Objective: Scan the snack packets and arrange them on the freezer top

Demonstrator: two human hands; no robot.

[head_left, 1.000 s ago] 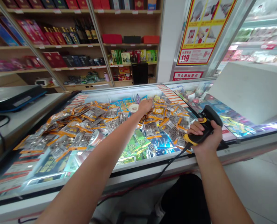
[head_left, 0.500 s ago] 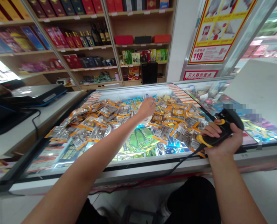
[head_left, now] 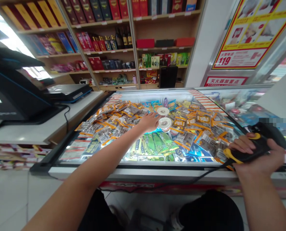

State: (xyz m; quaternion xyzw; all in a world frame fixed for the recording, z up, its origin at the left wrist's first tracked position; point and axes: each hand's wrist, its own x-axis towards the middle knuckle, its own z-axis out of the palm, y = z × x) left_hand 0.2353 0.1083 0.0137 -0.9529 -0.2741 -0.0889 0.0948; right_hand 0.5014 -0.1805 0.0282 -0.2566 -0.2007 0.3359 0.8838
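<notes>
My left hand [head_left: 149, 122] is over the middle of the freezer's glass top [head_left: 81, 150], fingers stretched out and partly spread, with nothing visible in them. Just right of its fingertips are two round containers with white lids, a nearer one [head_left: 165, 123] and a farther one [head_left: 162, 111]. Small clear packets with orange edges lie in a left heap [head_left: 114, 120] and a right heap [head_left: 203, 118]. My right hand [head_left: 258, 157] is wrapped around a black and yellow barcode scanner [head_left: 261, 146] at the right front, its cable [head_left: 205, 175] trailing left.
Green packages [head_left: 157, 142] show beneath the glass. On the left counter [head_left: 32, 131] stand a black machine [head_left: 15, 89] and a flat scale-like device [head_left: 68, 91]. Shelves [head_left: 109, 53] with boxes and bottles line the back. A dark stool [head_left: 145, 221] is below, between my legs.
The view has swung left, so the scene sits farther right. My left hand has drawn back leftward from above the round containers, uncovering their lids. The scanner stays in my right hand.
</notes>
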